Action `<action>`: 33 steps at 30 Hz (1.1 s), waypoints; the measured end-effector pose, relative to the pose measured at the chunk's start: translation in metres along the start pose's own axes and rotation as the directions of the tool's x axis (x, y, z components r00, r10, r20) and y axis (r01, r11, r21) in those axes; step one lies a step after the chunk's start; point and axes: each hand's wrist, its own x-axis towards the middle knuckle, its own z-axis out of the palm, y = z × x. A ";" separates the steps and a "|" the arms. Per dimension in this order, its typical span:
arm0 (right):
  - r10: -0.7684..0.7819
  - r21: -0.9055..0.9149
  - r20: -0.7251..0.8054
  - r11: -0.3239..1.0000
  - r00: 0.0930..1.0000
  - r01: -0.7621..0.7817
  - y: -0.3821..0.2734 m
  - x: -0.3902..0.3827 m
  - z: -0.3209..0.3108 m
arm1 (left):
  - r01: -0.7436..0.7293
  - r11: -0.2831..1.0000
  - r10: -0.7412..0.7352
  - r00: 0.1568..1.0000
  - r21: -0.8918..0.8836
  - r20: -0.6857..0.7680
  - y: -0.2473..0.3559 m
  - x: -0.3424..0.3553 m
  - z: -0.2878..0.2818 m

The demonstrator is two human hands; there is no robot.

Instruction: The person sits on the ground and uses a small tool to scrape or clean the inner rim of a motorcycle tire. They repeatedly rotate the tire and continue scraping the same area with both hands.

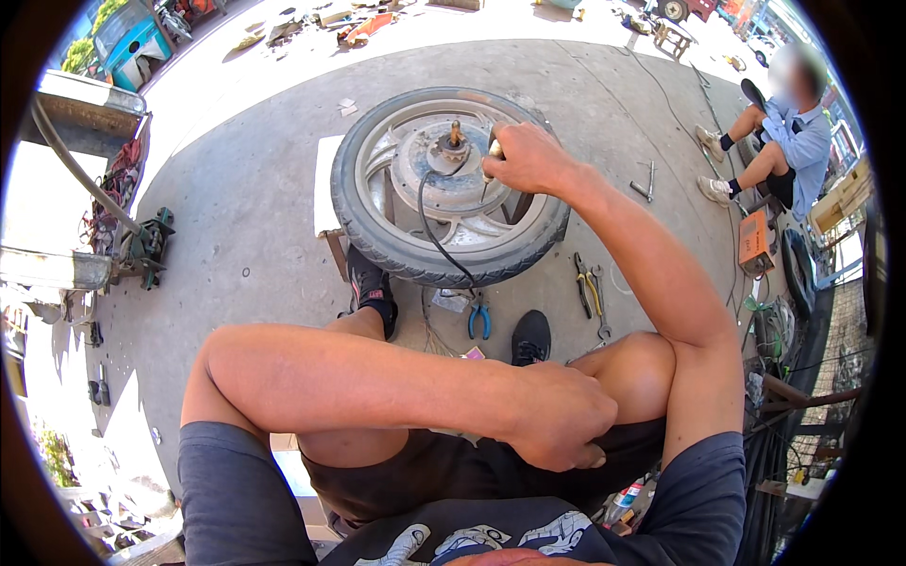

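A motorcycle-type wheel [354, 203] with a black tire lies flat on a low support in front of me, its metal hub [429, 189] facing up. From the hub rises a rusty axle [456, 135], and a black cable [427, 222] runs over the rim. My right hand [533, 158] is closed around a screwdriver [493, 156], its shaft pointing down at the hub's right side. Whether the tip touches is too small to tell. My left hand [562, 415] is curled closed beside my right knee; its fingers are mostly hidden underneath.
Blue-handled pliers [479, 321], yellow-and-black pliers [584, 283] and a wrench [601, 302] lie on the concrete near my feet. Farther right is a T-shaped metal tool [645, 184]. A person [793, 141] sits at far right, near an orange box [755, 243]. A metal stand [142, 245] is left.
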 end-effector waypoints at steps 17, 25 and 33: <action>-0.031 0.064 -0.013 0.997 0.999 0.032 0.006 -0.001 0.008 | 0.038 0.999 -0.038 0.999 -0.006 0.011 -0.002 0.001 -0.001; -0.004 0.433 0.079 0.901 0.997 -0.031 0.021 0.005 0.020 | 0.101 0.994 -0.101 0.995 -0.037 0.006 -0.004 -0.003 -0.010; 0.045 0.690 0.176 0.707 0.983 -0.156 0.041 0.013 0.053 | 0.141 0.986 -0.142 0.990 -0.084 -0.003 -0.015 0.001 -0.016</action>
